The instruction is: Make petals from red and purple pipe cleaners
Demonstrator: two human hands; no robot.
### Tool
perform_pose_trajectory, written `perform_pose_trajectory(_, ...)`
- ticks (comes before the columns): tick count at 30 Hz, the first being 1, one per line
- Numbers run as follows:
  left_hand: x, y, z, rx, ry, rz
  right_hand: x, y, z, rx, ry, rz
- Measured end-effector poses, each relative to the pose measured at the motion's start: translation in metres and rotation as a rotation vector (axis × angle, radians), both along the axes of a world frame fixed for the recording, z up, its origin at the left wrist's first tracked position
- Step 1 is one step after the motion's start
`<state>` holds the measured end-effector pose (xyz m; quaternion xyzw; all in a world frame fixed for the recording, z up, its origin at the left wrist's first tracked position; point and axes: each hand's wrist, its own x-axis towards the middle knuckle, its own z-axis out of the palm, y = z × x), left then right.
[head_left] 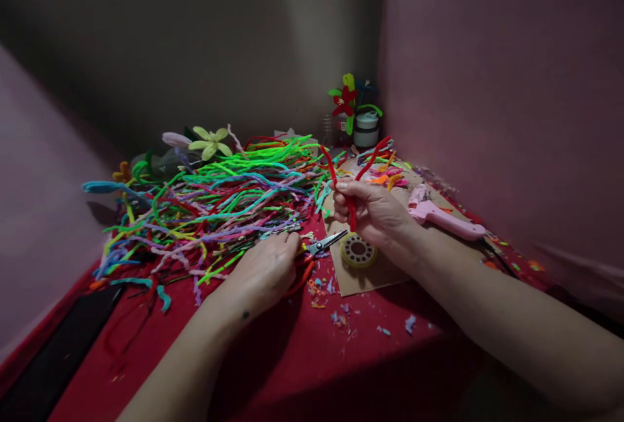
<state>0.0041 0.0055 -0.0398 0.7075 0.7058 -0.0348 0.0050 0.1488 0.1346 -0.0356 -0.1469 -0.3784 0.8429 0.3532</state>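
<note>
My right hand (373, 211) is closed around red pipe cleaners (361, 171) that fork upward in a V above the fist, with a short end hanging below. My left hand (266, 269) rests palm down on the red cloth, its fingers curled over the orange handles of small scissors (325, 243), whose blades point right towards a roll of tape (358, 251). Just left of both hands lies a large heap of pipe cleaners (219, 204) in green, purple, red, yellow and blue.
A cardboard sheet (370, 276) lies under the tape. A pink glue gun (441, 214) lies at the right. Finished pipe-cleaner flowers (348, 100) stand in a jar at the back corner; a pale flower (209, 140) tops the heap. Cut scraps (341, 315) dot the red cloth (292, 370).
</note>
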Motion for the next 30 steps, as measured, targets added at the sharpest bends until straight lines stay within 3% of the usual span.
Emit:
perform_pose_trajectory(5, -0.004, -0.001, -0.002, 0.059, 0.013, -0.024, 0.000, 0.001, 0.000, -0.040, 0.044, -0.007)
perform_pose_trajectory(11, -0.014, 0.000, 0.006, 0.147, -0.046, 0.170, -0.002, 0.003, -0.001, -0.059, 0.088, -0.038)
perform_pose_trajectory(17, -0.006, 0.003, 0.001, 0.442, -0.066, 0.109, -0.004, 0.000, -0.002, -0.039, 0.103, -0.072)
perform_pose_trajectory(30, 0.001, 0.001, -0.008, 0.427, 0.151, 0.094, -0.004, -0.006, -0.003, -0.022, 0.076, -0.093)
